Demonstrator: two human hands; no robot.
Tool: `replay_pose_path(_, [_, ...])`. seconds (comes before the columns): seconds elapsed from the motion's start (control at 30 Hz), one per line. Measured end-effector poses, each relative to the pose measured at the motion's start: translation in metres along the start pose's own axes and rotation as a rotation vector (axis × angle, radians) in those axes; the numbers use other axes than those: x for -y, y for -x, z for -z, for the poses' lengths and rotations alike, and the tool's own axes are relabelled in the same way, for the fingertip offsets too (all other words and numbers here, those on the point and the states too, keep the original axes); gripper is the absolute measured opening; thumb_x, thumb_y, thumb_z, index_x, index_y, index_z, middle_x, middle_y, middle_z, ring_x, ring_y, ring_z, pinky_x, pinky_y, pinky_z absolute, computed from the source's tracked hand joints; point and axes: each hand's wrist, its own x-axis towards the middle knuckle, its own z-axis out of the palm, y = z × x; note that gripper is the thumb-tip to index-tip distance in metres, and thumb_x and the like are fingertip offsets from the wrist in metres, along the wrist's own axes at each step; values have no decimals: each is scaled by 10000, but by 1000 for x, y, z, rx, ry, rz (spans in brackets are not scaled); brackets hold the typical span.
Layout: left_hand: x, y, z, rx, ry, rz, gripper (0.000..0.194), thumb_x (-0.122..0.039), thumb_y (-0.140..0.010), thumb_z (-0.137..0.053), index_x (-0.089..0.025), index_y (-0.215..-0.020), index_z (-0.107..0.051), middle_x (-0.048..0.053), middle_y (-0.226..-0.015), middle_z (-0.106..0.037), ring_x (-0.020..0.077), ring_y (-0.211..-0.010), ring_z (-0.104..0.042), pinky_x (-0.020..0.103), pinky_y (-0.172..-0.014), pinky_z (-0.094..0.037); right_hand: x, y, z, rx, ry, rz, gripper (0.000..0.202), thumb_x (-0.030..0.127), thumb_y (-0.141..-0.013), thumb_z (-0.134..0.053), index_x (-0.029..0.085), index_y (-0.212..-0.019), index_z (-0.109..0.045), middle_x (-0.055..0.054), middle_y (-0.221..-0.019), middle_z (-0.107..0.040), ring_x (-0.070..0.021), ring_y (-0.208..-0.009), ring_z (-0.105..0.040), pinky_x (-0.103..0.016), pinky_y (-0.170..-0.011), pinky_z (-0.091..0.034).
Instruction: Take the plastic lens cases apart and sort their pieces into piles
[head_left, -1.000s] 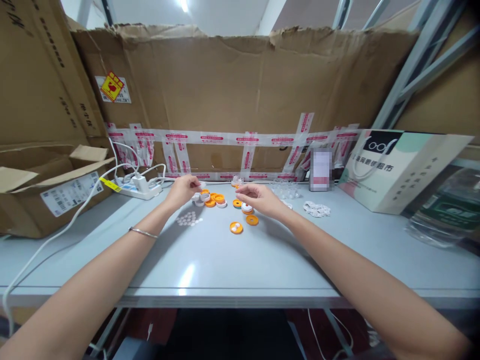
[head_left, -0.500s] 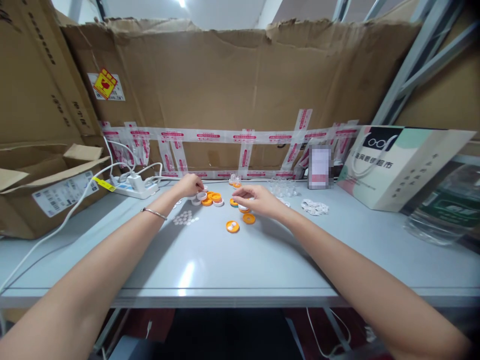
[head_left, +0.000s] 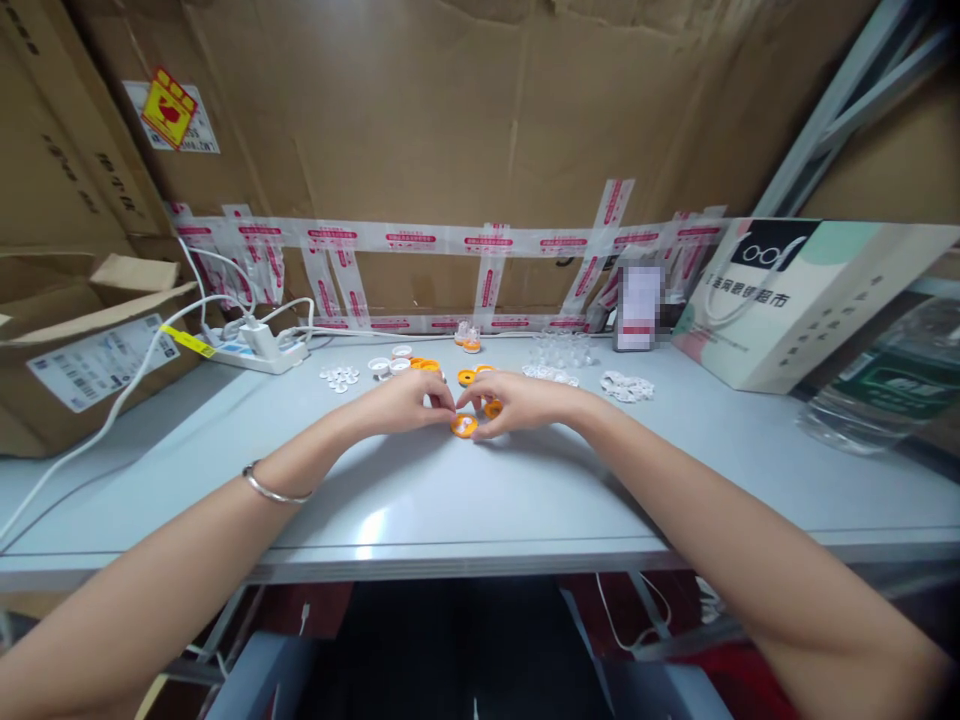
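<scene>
A round orange cap [head_left: 464, 427] with small white pieces inside lies on the table between my hands. My left hand [head_left: 405, 402] has its thumb and fingers pinched together at the cap's left edge; whatever is between the fingertips is too small to make out. Arching over from the right, my right hand [head_left: 525, 402] has its thumb at the cap's right edge and a fingertip by its far rim. Behind my left hand are white caps [head_left: 379, 367] and orange caps [head_left: 424, 366], partly hidden. Another orange cap [head_left: 492, 409] shows under my right fingers.
Small white discs [head_left: 340, 378] lie to the left, flat white pieces [head_left: 627, 387] to the right. Clear plastic parts [head_left: 559, 349] sit farther back. A power strip [head_left: 262, 350], open carton [head_left: 97, 350], phone [head_left: 637, 310], paper bag [head_left: 757, 310] and large bottle [head_left: 885, 390] stand around the table.
My left hand has come from the white caps at the left to the orange cap in the middle. My right hand has lowered around that cap. The view has tilted downward.
</scene>
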Motion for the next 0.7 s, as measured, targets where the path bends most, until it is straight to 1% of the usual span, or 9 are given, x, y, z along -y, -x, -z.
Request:
replay_pose_path(0.07, [-2,0,-7,-6,-1,-3,197,-336,-751,-568,-165,-749,-664,18,-734,-637,124,-682,-545,211,-610,-379,0,-3,-2,12,12,10,359,361,-684,-620,196,-1003,-613,-24,-838,-566,-130,-712,-521,-232,-632,-394])
replay_pose_path(0.17, [-3,0,-11,-22,-13,2,204,-345,-750,-571,-157,-746,-652,16,-715,-628,122,-669,-534,211,-591,-364,0,-6,-5,-6,33,-11,290,346,-687,-615,178,-923,-633,-27,-817,-569,-129,-705,-514,-225,-607,-379])
replay_pose_path(0.3, [0,-1,-11,-7,5,62,217,-347,-744,-575,-145,-736,-653,12,-683,-622,110,-617,-518,210,-574,-357,3,-9,-9,-69,52,-45,288,384,-669,-630,161,-850,-629,-26,-803,-579,-121,-678,-499,-217,-575,-353])
replay_pose_path(0.4, [6,-2,-11,-5,24,89,228,-368,-716,-603,-153,-736,-674,13,-673,-625,115,-622,-524,209,-574,-358,6,-12,-12,-115,71,-76,289,410,-657,-637,154,-792,-623,-26,-788,-586,-119,-667,-490,-214,-559,-333])
replay_pose_path(0.57, [15,-7,-10,-24,22,124,228,-378,-675,-637,-167,-734,-699,14,-687,-644,119,-622,-528,214,-591,-362,10,-17,-15,-151,103,-154,288,435,-656,-628,153,-715,-611,-16,-727,-580,-111,-620,-474,-216,-535,-307])
replay_pose_path(0.7, [15,-9,-10,-20,-33,136,197,-337,-679,-619,-165,-718,-708,14,-661,-648,120,-603,-531,214,-575,-356,11,-18,-16,-168,96,-174,279,425,-659,-627,152,-711,-609,-15,-718,-577,-109,-616,-475,-214,-529,-302])
